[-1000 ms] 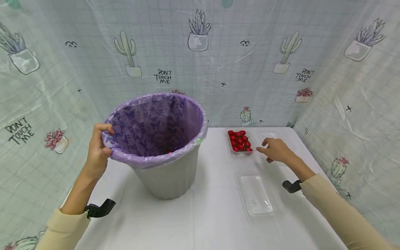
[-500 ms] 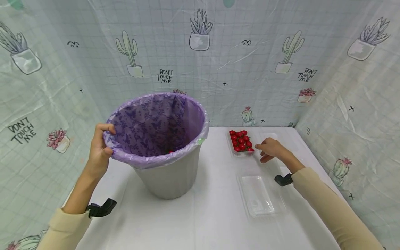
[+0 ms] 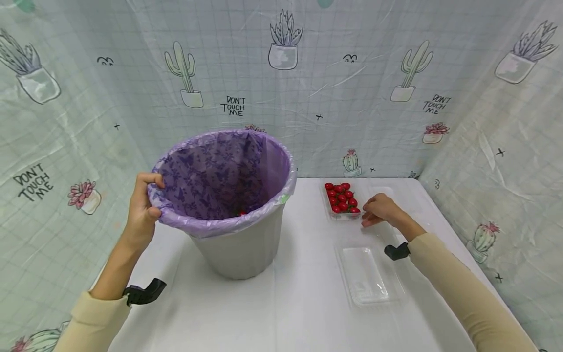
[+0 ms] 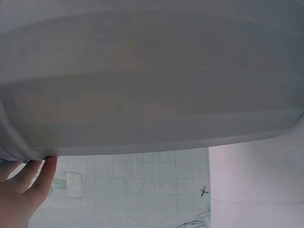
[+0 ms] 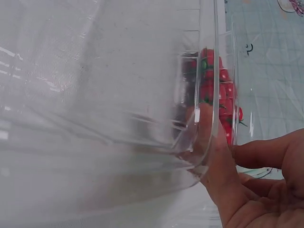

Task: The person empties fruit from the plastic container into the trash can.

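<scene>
My left hand (image 3: 142,212) grips the left rim of a grey bin (image 3: 242,254) lined with a purple patterned bag (image 3: 211,181), thumb outside and fingers over the edge. In the left wrist view the bin's side fills the top, with the left fingers (image 4: 40,180) at its edge. A clear plastic box (image 3: 345,216) full of red cherry tomatoes (image 3: 341,198) stands at the back right. My right hand (image 3: 379,209) is right at its near right corner, fingers bent and parted. The right wrist view shows these fingers (image 5: 216,161) close by the tomatoes, partly behind clear plastic.
Nearer me on the white table (image 3: 308,303) lies an empty clear plastic box (image 3: 365,278). Something small and red (image 3: 242,213) shows inside the bin. Printed curtains (image 3: 321,83) hang behind and at both sides.
My right hand has come in toward the tomato box, leftward and then lower at its corner. The left hand and bin hold their place; the head view shifts slightly.
</scene>
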`<state>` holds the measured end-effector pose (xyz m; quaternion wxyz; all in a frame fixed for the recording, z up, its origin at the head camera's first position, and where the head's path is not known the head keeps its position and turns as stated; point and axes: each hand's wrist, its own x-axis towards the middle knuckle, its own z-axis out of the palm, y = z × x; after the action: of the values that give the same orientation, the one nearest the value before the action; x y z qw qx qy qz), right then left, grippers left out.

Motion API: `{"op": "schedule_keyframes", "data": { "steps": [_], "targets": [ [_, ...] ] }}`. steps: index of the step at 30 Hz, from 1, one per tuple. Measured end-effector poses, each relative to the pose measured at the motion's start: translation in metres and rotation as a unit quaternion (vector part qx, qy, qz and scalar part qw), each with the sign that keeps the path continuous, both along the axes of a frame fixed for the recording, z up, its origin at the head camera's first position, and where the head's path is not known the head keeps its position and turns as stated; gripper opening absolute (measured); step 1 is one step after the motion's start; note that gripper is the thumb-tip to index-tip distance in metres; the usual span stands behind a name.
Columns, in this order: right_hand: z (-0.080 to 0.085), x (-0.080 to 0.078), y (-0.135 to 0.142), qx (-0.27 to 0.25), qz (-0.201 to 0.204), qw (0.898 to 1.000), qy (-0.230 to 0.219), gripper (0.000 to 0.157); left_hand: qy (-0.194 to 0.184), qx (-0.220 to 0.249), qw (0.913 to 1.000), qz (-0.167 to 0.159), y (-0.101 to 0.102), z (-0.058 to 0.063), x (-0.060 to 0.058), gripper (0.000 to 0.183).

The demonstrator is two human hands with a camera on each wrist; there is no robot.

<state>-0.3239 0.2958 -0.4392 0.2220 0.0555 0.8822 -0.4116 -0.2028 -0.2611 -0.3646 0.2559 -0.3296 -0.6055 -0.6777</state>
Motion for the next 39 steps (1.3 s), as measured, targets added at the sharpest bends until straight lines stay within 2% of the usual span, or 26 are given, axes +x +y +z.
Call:
{"op": "schedule_keyframes", "data": {
  "steps": [11, 15, 20, 26, 33, 39],
  "targets": [
    [-0.006, -0.006, 0.001, -0.054, -0.040, 0.998, -0.011, 0.045, 0.002, 0.001, 1.0000, -0.004, -0.001, 0.000, 0.001, 0.073],
    [-0.005, -0.006, 0.001, -0.086, -0.047, 0.995, 0.001, 0.044, 0.002, 0.000, 1.0000, -0.004, 0.000, 0.000, 0.000, 0.073],
    [-0.002, -0.006, 0.003, -0.102, -0.047, 0.993, 0.022, 0.042, 0.003, 0.000, 1.0000, -0.003, 0.000, 0.000, 0.000, 0.073],
    [0.014, -0.004, 0.004, -0.112, -0.055, 0.992, 0.032, 0.041, 0.008, 0.000, 1.0000, -0.004, 0.001, 0.000, -0.001, 0.073],
    [0.039, -0.003, 0.005, -0.079, -0.021, 0.995, 0.052, 0.042, 0.006, 0.000, 1.0000, -0.001, 0.000, -0.001, -0.001, 0.073],
    [0.064, -0.001, 0.006, -0.064, 0.005, 0.994, 0.083, 0.040, 0.003, 0.001, 1.0000, -0.001, 0.000, -0.002, -0.002, 0.073]
  ]
}}
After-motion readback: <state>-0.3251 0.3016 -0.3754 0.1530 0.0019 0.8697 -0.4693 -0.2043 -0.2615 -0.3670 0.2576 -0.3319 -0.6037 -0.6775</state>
